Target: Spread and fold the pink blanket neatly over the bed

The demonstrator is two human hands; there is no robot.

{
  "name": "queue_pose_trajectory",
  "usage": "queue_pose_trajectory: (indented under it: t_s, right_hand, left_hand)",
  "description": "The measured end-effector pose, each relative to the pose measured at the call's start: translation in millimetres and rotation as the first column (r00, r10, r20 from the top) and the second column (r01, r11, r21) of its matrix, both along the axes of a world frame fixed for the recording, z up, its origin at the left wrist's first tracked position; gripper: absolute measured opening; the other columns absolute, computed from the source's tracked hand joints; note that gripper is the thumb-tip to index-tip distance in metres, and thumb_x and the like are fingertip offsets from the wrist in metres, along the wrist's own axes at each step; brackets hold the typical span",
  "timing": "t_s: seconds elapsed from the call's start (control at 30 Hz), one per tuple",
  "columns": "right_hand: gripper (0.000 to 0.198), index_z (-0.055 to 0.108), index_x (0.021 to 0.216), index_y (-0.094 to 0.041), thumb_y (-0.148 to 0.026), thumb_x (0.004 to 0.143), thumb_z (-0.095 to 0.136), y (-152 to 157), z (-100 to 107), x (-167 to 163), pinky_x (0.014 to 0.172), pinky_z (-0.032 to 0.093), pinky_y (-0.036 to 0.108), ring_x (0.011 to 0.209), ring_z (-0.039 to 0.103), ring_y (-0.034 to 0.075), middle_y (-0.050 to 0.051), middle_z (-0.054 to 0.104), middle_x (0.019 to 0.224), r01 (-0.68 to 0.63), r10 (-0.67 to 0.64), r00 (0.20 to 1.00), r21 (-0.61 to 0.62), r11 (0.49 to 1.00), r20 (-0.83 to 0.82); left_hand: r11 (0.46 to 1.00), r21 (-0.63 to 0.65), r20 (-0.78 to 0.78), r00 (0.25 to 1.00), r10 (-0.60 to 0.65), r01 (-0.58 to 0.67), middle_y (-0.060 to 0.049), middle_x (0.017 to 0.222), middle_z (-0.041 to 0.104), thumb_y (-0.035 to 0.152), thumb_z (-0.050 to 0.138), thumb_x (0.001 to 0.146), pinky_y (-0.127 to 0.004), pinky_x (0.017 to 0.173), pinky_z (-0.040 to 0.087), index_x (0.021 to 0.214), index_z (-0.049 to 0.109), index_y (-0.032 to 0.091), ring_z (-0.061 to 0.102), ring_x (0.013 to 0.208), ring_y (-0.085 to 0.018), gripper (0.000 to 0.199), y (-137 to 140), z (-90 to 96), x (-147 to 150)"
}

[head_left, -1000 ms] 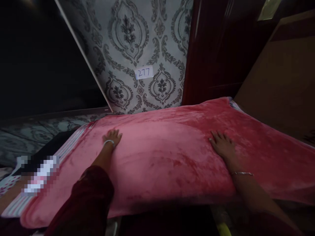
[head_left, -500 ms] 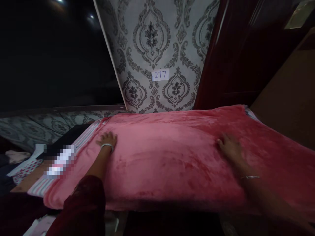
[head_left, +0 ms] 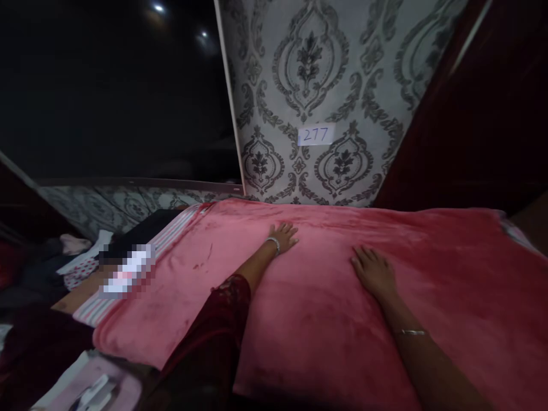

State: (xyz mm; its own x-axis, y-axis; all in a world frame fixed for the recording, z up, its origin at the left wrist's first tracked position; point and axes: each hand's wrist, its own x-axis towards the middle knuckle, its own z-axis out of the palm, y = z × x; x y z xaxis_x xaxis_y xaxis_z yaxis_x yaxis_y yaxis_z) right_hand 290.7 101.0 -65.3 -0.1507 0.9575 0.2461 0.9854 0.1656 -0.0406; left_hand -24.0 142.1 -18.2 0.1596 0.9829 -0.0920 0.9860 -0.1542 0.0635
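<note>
A plush pink-red blanket (head_left: 317,308) lies spread over a raised surface in front of me, its pile brushed into lighter and darker patches. My left hand (head_left: 282,237) rests palm down on its middle, fingers spread, with a pale bracelet at the wrist. To the right, my right hand (head_left: 377,271) also lies flat on the blanket, fingers stretched out, a thin silver bangle above the wrist. Neither hand holds anything. Along the blanket's left edge runs a striped cloth border (head_left: 173,231), partly covered by a blurred patch.
Behind the blanket stands a wall with patterned wallpaper (head_left: 308,103) and a paper label (head_left: 317,135) reading 277. A large dark screen (head_left: 115,97) is at left, a dark red door (head_left: 479,114) at right. Folded clothes (head_left: 81,271) and a pink tray (head_left: 124,382) sit lower left.
My left hand has moved right across the blanket from near its left side to the middle. My right hand stays on the right part, slightly shifted. The view has turned left.
</note>
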Motion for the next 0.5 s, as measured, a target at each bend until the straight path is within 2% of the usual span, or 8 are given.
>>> queue_pose_trajectory:
  t_s: [0.1, 0.2, 0.3, 0.37, 0.43, 0.5]
  right_hand:
    - [0.063, 0.052, 0.151, -0.017, -0.041, 0.105, 0.018, 2.0, -6.4, 6.2, 0.114, 0.037, 0.053, 0.146, 0.042, 0.031, 0.012, 0.047, 0.159, -0.016, 0.016, 1.0, 0.019, 1.0, 0.014]
    - [0.066, 0.054, 0.15, -0.017, -0.045, 0.104, 0.017, 6.2, -11.9, 10.4, 0.113, 0.04, 0.054, 0.144, 0.045, 0.032, 0.012, 0.049, 0.157, -0.027, 0.026, 1.0, 0.029, 0.999, 0.008]
    - [0.066, 0.054, 0.15, -0.018, -0.047, 0.103, 0.018, 10.4, -19.2, 13.9, 0.112, 0.041, 0.056, 0.143, 0.046, 0.033, 0.012, 0.05, 0.156, -0.043, 0.044, 0.999, 0.057, 0.997, -0.008]
    - [0.066, 0.055, 0.149, -0.018, -0.048, 0.102, 0.019, 12.5, -23.7, 15.8, 0.112, 0.041, 0.057, 0.142, 0.046, 0.034, 0.013, 0.05, 0.156, -0.053, 0.054, 0.998, 0.071, 0.996, -0.022]
    - [0.067, 0.055, 0.149, -0.018, -0.048, 0.102, 0.019, 13.6, -26.4, 16.8, 0.112, 0.041, 0.058, 0.142, 0.047, 0.034, 0.013, 0.05, 0.156, -0.054, 0.056, 0.998, 0.072, 0.996, -0.029]
    - [0.067, 0.055, 0.149, -0.018, -0.049, 0.102, 0.019, 13.4, -26.4, 16.3, 0.112, 0.041, 0.057, 0.143, 0.046, 0.034, 0.012, 0.051, 0.156, -0.046, 0.048, 0.998, 0.069, 0.997, -0.03]
  left_hand:
    - [0.992, -0.008, -0.007, 0.992, 0.124, -0.124, -0.001, 0.174, 0.019, 0.054, 0.03, 0.101, -0.059, 0.126, 0.013, 0.163, 0.028, 0.035, 0.015, 0.16, -0.027, 0.065, 14.9, 1.0, -48.0]
    - [0.946, -0.003, -0.027, 0.946, 0.323, -0.323, -0.005, 0.174, 0.018, 0.052, 0.027, 0.101, -0.063, 0.125, 0.015, 0.164, 0.027, 0.03, 0.017, 0.16, -0.029, 0.066, 12.5, 7.8, -121.0]
    - [0.857, 0.028, -0.049, 0.856, 0.515, -0.514, -0.007, 0.174, 0.017, 0.051, 0.023, 0.102, -0.066, 0.124, 0.015, 0.164, 0.027, 0.028, 0.017, 0.159, -0.031, 0.066, -7.2, 12.9, -190.9]
    - [0.776, 0.053, -0.06, 0.774, 0.63, -0.628, -0.011, 0.173, 0.018, 0.052, 0.02, 0.101, -0.069, 0.122, 0.016, 0.164, 0.027, 0.026, 0.017, 0.159, -0.034, 0.068, -22.2, 13.9, -225.5]
    - [0.706, 0.074, -0.064, 0.703, 0.709, -0.705, -0.014, 0.173, 0.019, 0.054, 0.018, 0.101, -0.071, 0.12, 0.018, 0.164, 0.028, 0.023, 0.017, 0.158, -0.038, 0.071, -33.0, 14.0, -248.8]
    - [0.673, 0.082, -0.064, 0.67, 0.74, -0.735, -0.016, 0.171, 0.023, 0.056, 0.02, 0.1, -0.072, 0.118, 0.022, 0.162, 0.032, 0.022, 0.021, 0.157, -0.04, 0.072, -38.4, 15.3, -262.8]
